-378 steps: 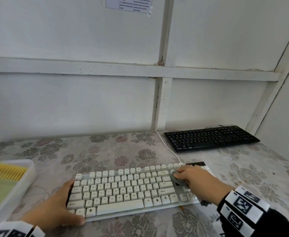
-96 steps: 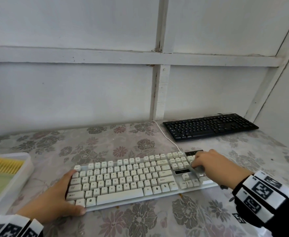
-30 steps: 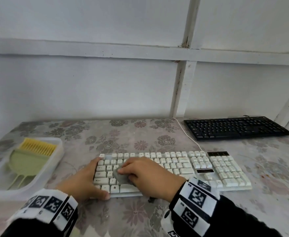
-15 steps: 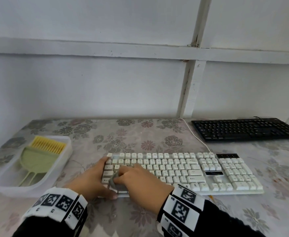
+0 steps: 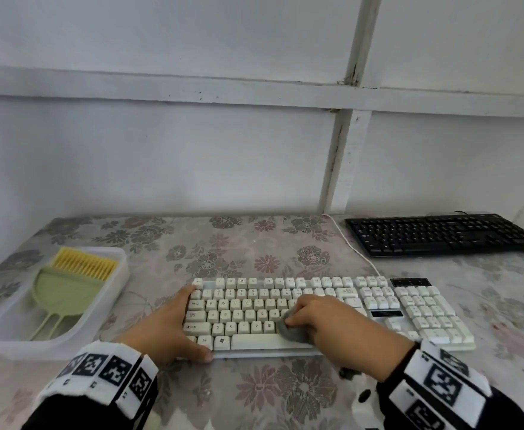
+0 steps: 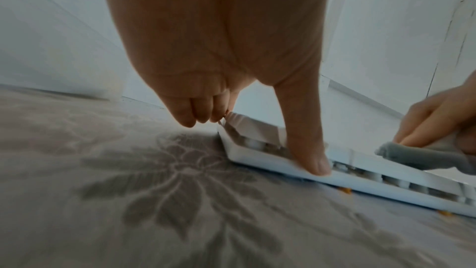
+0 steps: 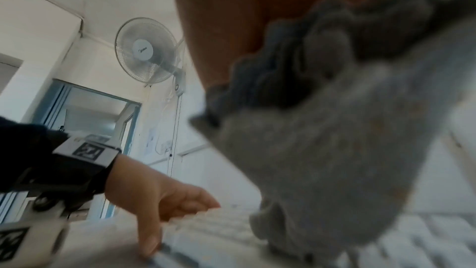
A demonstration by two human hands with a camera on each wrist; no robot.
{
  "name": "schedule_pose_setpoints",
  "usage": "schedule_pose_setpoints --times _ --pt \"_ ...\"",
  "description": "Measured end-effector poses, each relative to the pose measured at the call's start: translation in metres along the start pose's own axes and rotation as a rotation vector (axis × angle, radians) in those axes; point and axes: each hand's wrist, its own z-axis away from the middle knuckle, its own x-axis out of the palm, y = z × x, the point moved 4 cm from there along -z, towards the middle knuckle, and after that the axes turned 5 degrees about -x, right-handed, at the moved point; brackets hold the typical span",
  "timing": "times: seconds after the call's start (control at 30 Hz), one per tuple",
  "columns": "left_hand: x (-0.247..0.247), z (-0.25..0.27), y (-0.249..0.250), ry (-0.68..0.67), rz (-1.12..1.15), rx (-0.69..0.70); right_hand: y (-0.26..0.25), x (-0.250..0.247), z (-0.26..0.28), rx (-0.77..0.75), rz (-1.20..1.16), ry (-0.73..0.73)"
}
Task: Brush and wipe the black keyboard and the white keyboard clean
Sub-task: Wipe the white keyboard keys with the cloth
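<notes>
White, cabled keyboard (image 5: pixel 332 308) lies nearest — one of two; the black keyboard (image 5: pixel 440 234) sits far right. One left hand (image 5: pixel 167 327) braces its corner, fingers and thumb spread; one right hand (image 5: pixel 332 327) clutches one crumpled grey cloth (image 5: pixel 291 330) on the keys.

White keyboard (image 5: pixel 332 308), black keyboard (image 5: pixel 440 235), grey cloth (image 5: pixel 291 332) — the tablecloth (image 5: pixel 254 249) pale, patterned with grey-and-pink flowers.
</notes>
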Motion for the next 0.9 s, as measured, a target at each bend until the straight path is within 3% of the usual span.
schedule_pose_setpoints --times 0.13,0.27,0.43,0.73,0.9 --pt "-0.001 0.002 0.003 0.003 0.006 0.008 -0.017 -0.018 -0.012 0.0 -0.079 0.0" --pt "0.0 0.001 0.003 -0.002 0.017 0.02 -0.067 -0.014 -0.05 -0.164 -0.121 0.082" --pt "-0.002 0.002 0.007 0.03 -0.012 0.058 -0.106 0.007 -0.069 -0.305 0.034 0.0" --pt "-0.002 0.003 0.002 0.02 -0.01 0.008 -0.059 0.003 -0.033 -0.228 0.037 0.057" --pt "-0.001 0.003 0.002 0.006 -0.024 -0.001 -0.022 -0.002 -0.011 -0.09 0.012 0.033"
